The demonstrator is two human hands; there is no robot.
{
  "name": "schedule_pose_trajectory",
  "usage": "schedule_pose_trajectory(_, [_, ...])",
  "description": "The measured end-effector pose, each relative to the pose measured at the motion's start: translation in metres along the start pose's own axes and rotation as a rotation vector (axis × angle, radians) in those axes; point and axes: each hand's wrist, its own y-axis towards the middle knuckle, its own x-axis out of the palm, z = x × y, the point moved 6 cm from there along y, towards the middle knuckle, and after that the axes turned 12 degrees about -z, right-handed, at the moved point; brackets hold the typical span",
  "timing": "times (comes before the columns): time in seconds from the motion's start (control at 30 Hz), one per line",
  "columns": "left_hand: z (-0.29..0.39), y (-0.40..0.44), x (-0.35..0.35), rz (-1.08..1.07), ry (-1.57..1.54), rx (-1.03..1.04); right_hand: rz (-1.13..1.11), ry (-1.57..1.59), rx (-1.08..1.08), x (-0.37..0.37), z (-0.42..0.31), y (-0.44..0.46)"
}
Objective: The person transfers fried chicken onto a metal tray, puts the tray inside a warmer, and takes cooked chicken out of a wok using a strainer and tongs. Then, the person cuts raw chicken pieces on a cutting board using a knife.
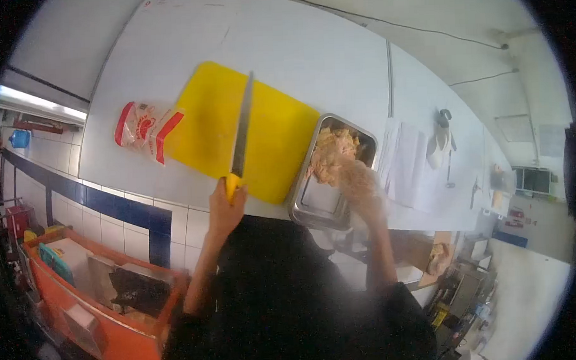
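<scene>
My left hand (228, 206) is closed round the yellow handle of a long knife (241, 133), whose blade points away from me over a yellow cutting board (276, 126). A clear, loose covering, like a plastic glove, is on my right hand (359, 189), which reaches into a metal tray (296, 202) at the board's right side. Pale chopped meat (330, 154) fills the far part of the tray, and my right fingers are at its edge. Whether they grip any of it is hidden by the covering. A red and white plastic bag (145, 131) lies at the board's left.
The white table (308, 36) carries papers (407, 163) right of the tray and a white bottle-like item (438, 146) farther right. An orange bin (109, 326) stands on the floor at lower left. Below the table's right part is a cardboard box (424, 251).
</scene>
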Motion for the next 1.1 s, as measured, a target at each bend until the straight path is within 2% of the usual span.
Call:
schedule_pose_trajectory(0.03, [0.001, -0.002, 0.008, 0.004, 0.005, -0.005, -0.006, 0.005, -0.004, 0.015, -0.003, 0.000])
schedule_pose_trajectory(0.1, [0.016, 0.001, 0.025, -0.068, -0.005, 0.195, -0.194, 0.282, -0.195, 0.056, -0.011, 0.006])
schedule_pose_trajectory(0.13, [0.028, 0.004, 0.025, -0.051, 0.004, 0.200, -0.261, 0.375, -0.264, 0.072, -0.017, 0.009])
schedule_pose_trajectory(0.2, [0.047, 0.006, 0.029, -0.175, -0.018, 0.179, -0.566, 0.723, -0.091, 0.111, -0.021, 0.010])
schedule_pose_trajectory(0.3, [0.038, 0.011, 0.026, -0.160, -0.066, 0.176, -0.742, 0.901, -0.009, 0.125, -0.034, 0.016])
schedule_pose_trajectory(0.43, [0.014, 0.020, 0.010, -0.085, 0.007, 0.214, -0.785, 0.933, 0.062, 0.137, -0.027, 0.023])
schedule_pose_trajectory(0.53, [0.005, 0.025, -0.009, 0.036, 0.036, 0.166, -0.754, 1.088, 0.085, 0.132, -0.033, 0.021])
schedule_pose_trajectory(0.6, [0.013, 0.029, -0.019, -0.036, -0.047, 0.172, -0.857, 1.258, 0.085, 0.138, -0.035, 0.028])
schedule_pose_trajectory(0.7, [0.033, 0.030, -0.027, -0.076, -0.078, 0.207, -0.808, 1.222, 0.036, 0.134, -0.046, 0.030])
schedule_pose_trajectory(0.83, [0.011, 0.031, -0.026, -0.121, -0.118, 0.209, -0.865, 1.270, 0.062, 0.144, -0.066, 0.034])
schedule_pose_trajectory(0.93, [0.001, 0.032, -0.044, -0.022, -0.184, 0.159, -0.913, 1.241, 0.020, 0.146, -0.083, 0.040])
schedule_pose_trajectory(1.03, [-0.011, 0.042, -0.057, 0.035, -0.167, 0.156, -1.033, 1.401, 0.015, 0.170, -0.065, 0.054])
schedule_pose_trajectory(1.1, [-0.011, 0.045, -0.067, 0.228, -0.077, 0.190, -1.113, 1.510, 0.022, 0.175, -0.056, 0.062])
